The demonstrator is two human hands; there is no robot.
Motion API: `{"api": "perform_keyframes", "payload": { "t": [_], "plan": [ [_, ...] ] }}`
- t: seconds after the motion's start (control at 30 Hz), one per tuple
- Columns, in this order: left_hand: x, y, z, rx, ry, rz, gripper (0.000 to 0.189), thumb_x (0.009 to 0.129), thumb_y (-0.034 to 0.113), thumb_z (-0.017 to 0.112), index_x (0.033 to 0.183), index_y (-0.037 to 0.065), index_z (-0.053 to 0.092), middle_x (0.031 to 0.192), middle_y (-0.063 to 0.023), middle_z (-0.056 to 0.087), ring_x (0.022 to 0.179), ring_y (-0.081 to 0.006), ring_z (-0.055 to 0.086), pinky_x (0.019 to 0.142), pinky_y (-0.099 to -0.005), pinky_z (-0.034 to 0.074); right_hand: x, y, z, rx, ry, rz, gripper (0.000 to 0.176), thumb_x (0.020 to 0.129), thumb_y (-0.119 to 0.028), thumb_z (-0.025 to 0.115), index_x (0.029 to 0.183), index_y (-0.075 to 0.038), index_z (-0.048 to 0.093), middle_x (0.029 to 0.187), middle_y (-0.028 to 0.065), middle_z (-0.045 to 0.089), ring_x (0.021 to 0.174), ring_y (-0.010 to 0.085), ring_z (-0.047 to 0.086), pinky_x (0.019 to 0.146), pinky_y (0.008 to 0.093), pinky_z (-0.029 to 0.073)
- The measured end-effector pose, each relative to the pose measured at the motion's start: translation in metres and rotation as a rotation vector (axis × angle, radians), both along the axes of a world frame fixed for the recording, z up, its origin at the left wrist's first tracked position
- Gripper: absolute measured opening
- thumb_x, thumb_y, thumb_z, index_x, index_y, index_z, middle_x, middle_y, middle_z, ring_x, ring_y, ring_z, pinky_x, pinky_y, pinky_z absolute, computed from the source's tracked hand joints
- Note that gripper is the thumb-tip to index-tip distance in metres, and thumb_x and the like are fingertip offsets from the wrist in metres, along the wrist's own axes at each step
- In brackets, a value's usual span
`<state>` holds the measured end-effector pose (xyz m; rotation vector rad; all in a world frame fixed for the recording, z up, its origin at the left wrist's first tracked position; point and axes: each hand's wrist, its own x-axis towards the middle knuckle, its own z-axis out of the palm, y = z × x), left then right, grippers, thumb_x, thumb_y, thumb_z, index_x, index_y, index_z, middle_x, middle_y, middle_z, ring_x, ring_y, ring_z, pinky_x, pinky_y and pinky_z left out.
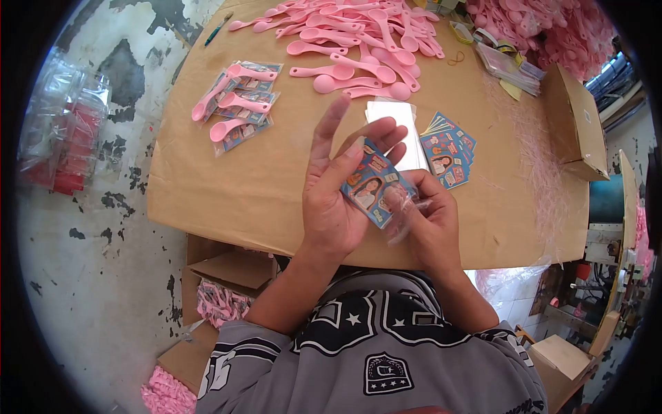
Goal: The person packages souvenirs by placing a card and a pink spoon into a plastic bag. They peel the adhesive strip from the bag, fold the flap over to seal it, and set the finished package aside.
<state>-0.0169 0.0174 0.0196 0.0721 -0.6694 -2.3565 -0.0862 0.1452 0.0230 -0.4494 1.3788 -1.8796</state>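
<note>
A blue printed card (367,188) with a pictured figure on it is between my hands, at least partly inside a clear plastic bag (398,231). My left hand (334,203) supports the card's upper left side with the thumb, its index finger stretched up and other fingers partly hidden behind the card. My right hand (436,221) pinches the lower right of the card and bag between thumb and fingers. Just beyond them lie a stack of clear bags (407,148) on white and a fanned pile of similar cards (448,155).
Pink measuring spoons (345,72) heap at the table's far side. Bagged cards with pink spoons (238,103) lie at left, near a pen (219,30). A cardboard box (576,124) stands at the right edge. Open boxes (224,265) sit below the table.
</note>
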Motion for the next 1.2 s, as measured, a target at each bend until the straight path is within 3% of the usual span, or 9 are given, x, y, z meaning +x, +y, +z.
{"api": "perform_keyframes", "payload": {
  "t": [0.43, 0.53, 0.67, 0.77, 0.8, 0.97, 1.03, 1.17, 1.2],
  "plan": [
    [-0.011, 0.026, -0.004, 0.111, 0.032, -0.124, 0.042, 0.112, 0.017, 0.052, 0.150, 0.003, 0.044, 0.104, -0.0083, 0.063, 0.097, -0.0187, 0.067, 0.092, -0.0376, 0.058, -0.006, 0.005, -0.018, -0.014, 0.159, -0.121, 0.029, 0.094, -0.011, 0.082, 0.089, -0.009, 0.054, 0.089, -0.0029, 0.060, 0.080, 0.0037, 0.055, 0.063, 0.0220, 0.043],
    [-0.008, 0.026, 0.003, 0.176, -0.027, -0.080, 0.035, 0.111, 0.019, 0.057, 0.142, 0.003, 0.052, 0.097, -0.0056, 0.063, 0.087, -0.0144, 0.066, 0.085, -0.0330, 0.059, -0.002, 0.001, -0.016, -0.058, 0.364, -0.260, 0.028, 0.086, -0.004, 0.086, 0.100, -0.006, 0.062, 0.094, 0.0003, 0.055, 0.083, 0.0071, 0.055, 0.064, 0.0239, 0.044],
    [-0.006, 0.016, -0.003, 0.253, -0.215, 0.007, 0.033, 0.110, 0.027, 0.061, 0.135, 0.007, 0.055, 0.092, -0.0010, 0.061, 0.087, -0.0124, 0.063, 0.089, -0.0347, 0.056, -0.015, 0.014, -0.003, 0.089, 1.252, -0.187, 0.049, 0.076, 0.002, 0.086, 0.122, -0.011, 0.075, 0.093, 0.0058, 0.052, 0.076, 0.0161, 0.055, 0.061, 0.0266, 0.044],
    [-0.001, 0.004, -0.016, 0.375, -0.174, 0.026, 0.032, 0.108, 0.029, 0.064, 0.131, 0.008, 0.056, 0.091, 0.0003, 0.061, 0.083, -0.0114, 0.062, 0.089, -0.0331, 0.056, -0.020, 0.030, 0.006, 0.102, 1.399, 0.011, 0.033, 0.078, 0.002, 0.085, 0.107, -0.011, 0.079, 0.093, 0.0051, 0.052, 0.072, 0.0170, 0.055, 0.061, 0.0283, 0.045],
    [0.002, -0.003, -0.017, 0.391, -0.153, 0.041, 0.027, 0.107, 0.030, 0.066, 0.123, 0.009, 0.059, 0.089, 0.0008, 0.061, 0.080, -0.0106, 0.061, 0.088, -0.0317, 0.055, -0.022, 0.031, 0.014, 0.107, 1.367, 0.020, 0.025, 0.078, 0.004, 0.083, 0.099, -0.009, 0.080, 0.092, 0.0056, 0.055, 0.070, 0.0165, 0.055, 0.062, 0.0291, 0.046],
    [0.023, -0.033, -0.017, 0.438, -0.057, 0.184, 0.019, 0.107, 0.025, 0.066, 0.114, 0.007, 0.063, 0.087, -0.0008, 0.062, 0.079, -0.0111, 0.061, 0.085, -0.0312, 0.056, -0.076, 0.029, 0.038, -0.012, 1.244, -0.032, 0.018, 0.087, 0.004, 0.078, 0.102, -0.005, 0.075, 0.092, 0.0096, 0.063, 0.075, 0.0132, 0.059, 0.066, 0.0264, 0.047],
    [0.029, -0.043, -0.018, 0.419, -0.021, 0.232, 0.019, 0.107, 0.025, 0.066, 0.114, 0.007, 0.063, 0.087, -0.0011, 0.062, 0.079, -0.0116, 0.061, 0.085, -0.0312, 0.056, -0.105, 0.020, 0.042, 0.017, 0.978, -0.193, 0.010, 0.095, -0.001, 0.072, 0.104, -0.004, 0.073, 0.097, 0.0107, 0.066, 0.083, 0.0162, 0.064, 0.075, 0.0291, 0.051],
    [0.035, -0.042, -0.017, 0.382, -0.033, 0.202, 0.022, 0.107, 0.026, 0.066, 0.116, 0.007, 0.063, 0.089, -0.0030, 0.063, 0.081, -0.0128, 0.061, 0.087, -0.0321, 0.055, -0.192, -0.009, 0.017, 0.514, 1.920, -0.174, 0.013, 0.098, -0.009, 0.068, 0.108, -0.003, 0.073, 0.112, 0.0134, 0.072, 0.099, 0.0285, 0.071, 0.090, 0.0388, 0.055],
    [0.036, -0.041, -0.016, 0.382, -0.038, 0.184, 0.022, 0.107, 0.026, 0.066, 0.116, 0.007, 0.063, 0.089, -0.0031, 0.062, 0.081, -0.0130, 0.061, 0.088, -0.0322, 0.055, -0.194, -0.019, 0.017, 0.534, 2.005, -0.178, 0.015, 0.097, -0.011, 0.068, 0.110, -0.004, 0.073, 0.113, 0.0139, 0.072, 0.102, 0.0304, 0.071, 0.092, 0.0404, 0.055]
  ]
}}
